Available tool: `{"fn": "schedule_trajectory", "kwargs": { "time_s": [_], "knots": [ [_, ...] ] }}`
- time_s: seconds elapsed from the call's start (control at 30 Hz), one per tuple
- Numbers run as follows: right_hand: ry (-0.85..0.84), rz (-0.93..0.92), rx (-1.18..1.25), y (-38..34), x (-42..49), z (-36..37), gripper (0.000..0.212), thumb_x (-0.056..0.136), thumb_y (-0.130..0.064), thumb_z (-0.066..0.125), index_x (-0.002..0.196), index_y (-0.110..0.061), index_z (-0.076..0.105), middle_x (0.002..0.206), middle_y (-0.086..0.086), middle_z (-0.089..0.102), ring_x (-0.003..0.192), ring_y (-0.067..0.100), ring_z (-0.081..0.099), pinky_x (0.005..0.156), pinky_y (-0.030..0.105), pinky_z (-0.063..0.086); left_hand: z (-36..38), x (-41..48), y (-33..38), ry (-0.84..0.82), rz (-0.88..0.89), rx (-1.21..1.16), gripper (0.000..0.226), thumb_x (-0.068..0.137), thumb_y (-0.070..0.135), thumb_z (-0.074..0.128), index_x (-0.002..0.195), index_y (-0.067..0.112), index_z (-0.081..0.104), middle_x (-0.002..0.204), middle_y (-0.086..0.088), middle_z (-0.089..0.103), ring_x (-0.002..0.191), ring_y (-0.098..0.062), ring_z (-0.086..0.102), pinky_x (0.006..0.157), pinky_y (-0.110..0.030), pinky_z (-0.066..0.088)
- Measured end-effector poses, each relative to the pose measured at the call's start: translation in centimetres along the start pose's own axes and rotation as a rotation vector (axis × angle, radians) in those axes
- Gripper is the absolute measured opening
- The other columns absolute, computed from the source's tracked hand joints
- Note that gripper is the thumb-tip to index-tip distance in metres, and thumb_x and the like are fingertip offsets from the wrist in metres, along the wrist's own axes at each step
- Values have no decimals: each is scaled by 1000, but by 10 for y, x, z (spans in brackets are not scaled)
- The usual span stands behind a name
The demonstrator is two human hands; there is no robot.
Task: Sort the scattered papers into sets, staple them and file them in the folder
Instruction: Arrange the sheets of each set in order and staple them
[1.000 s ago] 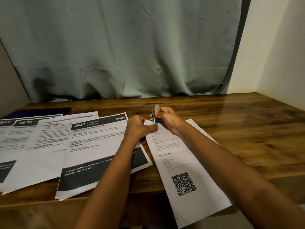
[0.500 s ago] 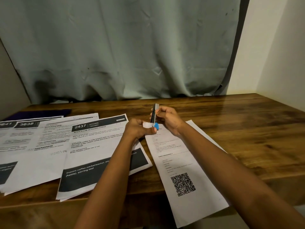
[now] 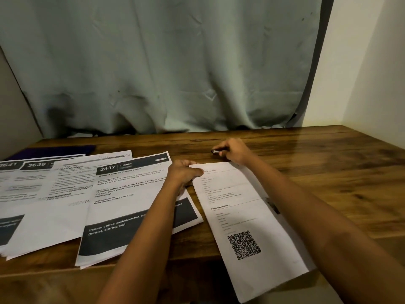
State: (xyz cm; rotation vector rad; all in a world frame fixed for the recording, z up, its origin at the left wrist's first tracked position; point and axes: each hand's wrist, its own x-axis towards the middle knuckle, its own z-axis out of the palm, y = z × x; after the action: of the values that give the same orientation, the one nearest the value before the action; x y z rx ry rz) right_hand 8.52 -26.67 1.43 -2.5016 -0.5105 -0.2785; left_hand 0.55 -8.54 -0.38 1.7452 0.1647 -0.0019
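A paper set with a QR code (image 3: 245, 218) lies on the wooden desk (image 3: 328, 176), its lower end hanging over the front edge. My left hand (image 3: 184, 174) pinches this set's top left corner. My right hand (image 3: 234, 151) grips a small metal stapler (image 3: 215, 152) low over the desk, just beyond the set's top edge. Left of my arms lies the set headed 2437 (image 3: 131, 194). Further left, sets headed 3638 (image 3: 37, 165) and 2641 (image 3: 7, 166) overlap one another. A dark purple folder (image 3: 54, 149) peeks out behind them.
A grey curtain (image 3: 164, 73) hangs behind the desk. A pale wall (image 3: 372, 62) closes off the right side. Bare wood shows at the desk's right half.
My right hand has lowered the stapler from upright at the paper's corner to low over the desk, further back. My left hand has dropped with the corner onto the desk.
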Motion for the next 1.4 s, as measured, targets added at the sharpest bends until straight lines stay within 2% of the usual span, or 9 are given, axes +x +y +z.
{"fn": "schedule_trajectory", "kwargs": {
  "time_s": [0.3, 0.53, 0.67, 0.73, 0.9, 1.0, 1.23, 1.3, 1.4],
  "knots": [
    [-58, 39, -15, 4, -3, -1, 30, 93, -3, 55, 121, -7, 64, 125, 9, 63, 118, 23, 56, 97, 23, 39, 2, 3, -2, 24, 19, 11, 23, 81, 4, 72, 101, 12, 64, 106, -12, 70, 93, -24, 69, 85, -41, 57],
    [338, 190, 245, 1, -38, -46, 37, 100, -27, 47, 130, -6, 52, 126, 11, 58, 117, 25, 54, 92, 27, 41, 4, 1, 1, 84, 13, -160, 17, 91, 8, 61, 105, 17, 59, 104, -9, 69, 89, -25, 70, 78, -43, 59],
    [161, 372, 284, 8, -73, -64, 48, 99, -42, 43, 137, -11, 45, 138, 10, 48, 127, 29, 46, 95, 34, 37, 6, -1, 3, 126, 11, -205, 19, 93, 12, 58, 110, 20, 58, 104, -9, 68, 88, -26, 70, 78, -47, 59],
    [13, 446, 279, 13, -85, -67, 49, 98, -44, 44, 134, -11, 48, 130, 10, 51, 128, 30, 45, 100, 39, 37, 7, -3, 4, 132, -5, -237, 17, 95, 13, 56, 109, 22, 56, 105, -9, 68, 89, -26, 70, 78, -49, 59],
    [-94, 492, 378, 28, -103, -65, 22, 95, -23, 57, 106, -5, 62, 113, 10, 64, 98, 23, 60, 90, 39, 46, 11, -8, 5, 192, -10, -255, 16, 99, 18, 49, 115, 23, 52, 110, -6, 63, 94, -23, 66, 81, -44, 58],
    [-11, 528, 414, 27, -109, -59, 12, 94, -12, 58, 102, -5, 64, 114, 10, 66, 101, 26, 62, 93, 39, 48, 13, -12, 5, 223, 23, -262, 16, 100, 20, 47, 114, 21, 55, 112, -6, 63, 96, -22, 65, 85, -40, 57],
    [179, 550, 493, 19, -121, -58, 18, 95, -1, 50, 109, 1, 62, 108, 9, 62, 93, 20, 57, 79, 28, 45, 16, -18, 10, 198, 134, -255, 22, 97, 13, 54, 117, 22, 56, 114, -4, 65, 98, -21, 66, 88, -44, 56],
    [233, 578, 488, 20, -122, -67, 16, 96, -1, 50, 105, -1, 62, 111, 11, 62, 97, 23, 55, 79, 32, 45, 15, -19, 17, 212, 189, -200, 32, 96, 13, 54, 127, 23, 50, 120, 0, 60, 105, -19, 61, 92, -40, 54],
    [305, 656, 398, 32, -121, -87, 19, 94, 2, 48, 108, 4, 60, 108, 15, 60, 88, 24, 52, 73, 31, 40, 9, -24, 27, 225, 298, -58, 35, 95, 16, 57, 129, 21, 49, 106, 7, 57, 102, -14, 55, 87, -29, 49]
  ]
}}
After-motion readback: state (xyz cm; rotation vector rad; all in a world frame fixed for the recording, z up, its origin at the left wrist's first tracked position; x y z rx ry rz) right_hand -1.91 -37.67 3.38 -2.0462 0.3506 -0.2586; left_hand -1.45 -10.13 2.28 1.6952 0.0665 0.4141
